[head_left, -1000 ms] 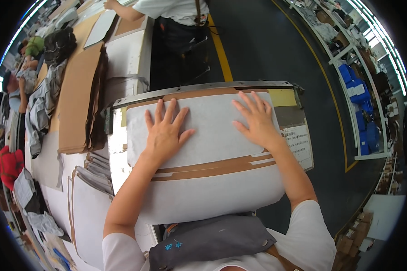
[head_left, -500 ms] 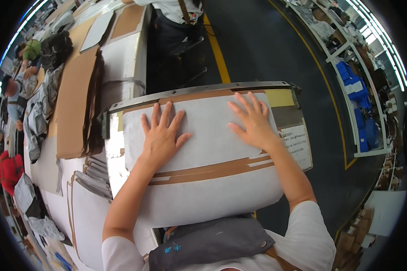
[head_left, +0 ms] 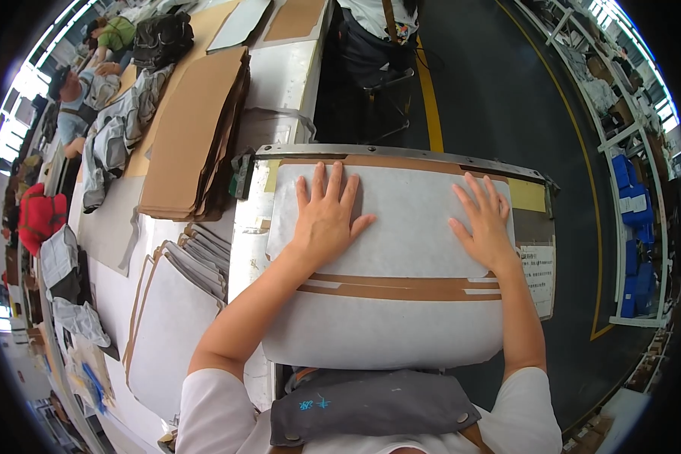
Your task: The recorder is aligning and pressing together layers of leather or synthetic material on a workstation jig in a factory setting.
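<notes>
A light grey fabric panel (head_left: 401, 223) with brown board strips (head_left: 401, 287) across its middle lies in front of me on a small work surface. Its near part hangs over the edge towards my apron. My left hand (head_left: 327, 219) lies flat on the panel's left half, fingers spread. On the right half rests my right hand (head_left: 483, 227), fingers also stretched out and apart. Brown board shows along the far edge of the panel, against a metal bar (head_left: 401, 157). Neither hand grips anything.
To the left, a table holds a stack of brown boards (head_left: 193, 136) and a pile of grey panels (head_left: 170, 325). Other people (head_left: 72, 102) work at the far left. A chair (head_left: 382, 98) stands ahead; shelving with blue bins (head_left: 634, 200) lines the right.
The whole view has turned, so the work surface and both hands appear farther right. Both hands stay flat on the panel in much the same places.
</notes>
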{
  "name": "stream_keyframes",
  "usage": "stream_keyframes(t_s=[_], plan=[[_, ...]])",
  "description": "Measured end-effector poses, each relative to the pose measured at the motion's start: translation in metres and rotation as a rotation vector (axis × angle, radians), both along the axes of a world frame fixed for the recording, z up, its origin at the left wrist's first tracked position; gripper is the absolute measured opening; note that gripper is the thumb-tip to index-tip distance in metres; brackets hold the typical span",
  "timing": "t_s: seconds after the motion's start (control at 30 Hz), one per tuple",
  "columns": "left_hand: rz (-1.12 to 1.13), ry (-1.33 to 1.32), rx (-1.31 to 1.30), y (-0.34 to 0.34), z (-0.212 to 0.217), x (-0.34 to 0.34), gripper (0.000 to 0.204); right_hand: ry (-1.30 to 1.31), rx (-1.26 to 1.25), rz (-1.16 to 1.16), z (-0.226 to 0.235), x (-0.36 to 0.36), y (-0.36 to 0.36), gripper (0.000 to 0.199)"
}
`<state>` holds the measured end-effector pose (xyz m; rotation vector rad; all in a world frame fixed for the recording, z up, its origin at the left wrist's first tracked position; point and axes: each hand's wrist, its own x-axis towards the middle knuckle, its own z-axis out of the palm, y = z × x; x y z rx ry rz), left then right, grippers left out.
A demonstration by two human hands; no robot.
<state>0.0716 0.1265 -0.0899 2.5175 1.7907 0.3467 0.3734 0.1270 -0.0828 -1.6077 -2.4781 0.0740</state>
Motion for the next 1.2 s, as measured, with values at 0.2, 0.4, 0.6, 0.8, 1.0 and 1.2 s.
stream_keyframes(t_s=[0.2, 0.4, 0.6, 0.8, 1.0, 1.2], plan=[[-0.001, -0.041, -0.007, 0.003, 0.004, 0.004, 0.066, -0.002, 0.011, -0.040, 0.001, 0.006, -0.001, 0.054], [-0.019, -0.043, 0.043, 0.003, -0.004, -0.004, 0.064, 0.010, 0.076, 0.013, -0.006, 0.000, 0.003, 0.054], [-0.035, -0.057, 0.099, 0.003, -0.004, -0.004, 0.064, 0.042, 0.096, 0.010, -0.005, 0.001, 0.001, 0.054], [-0.008, -0.043, 0.129, 0.000, -0.002, -0.002, 0.062, 0.077, 0.076, -0.011, 0.000, -0.001, -0.001, 0.053], [0.039, -0.055, 0.123, -0.001, 0.004, -0.011, 0.062, 0.040, 0.123, -0.003, -0.001, 0.004, 0.001, 0.053], [0.393, 0.023, 0.048, 0.000, 0.015, -0.051, 0.072, 0.135, -0.025, -0.408, 0.020, 0.034, 0.002, 0.058]])
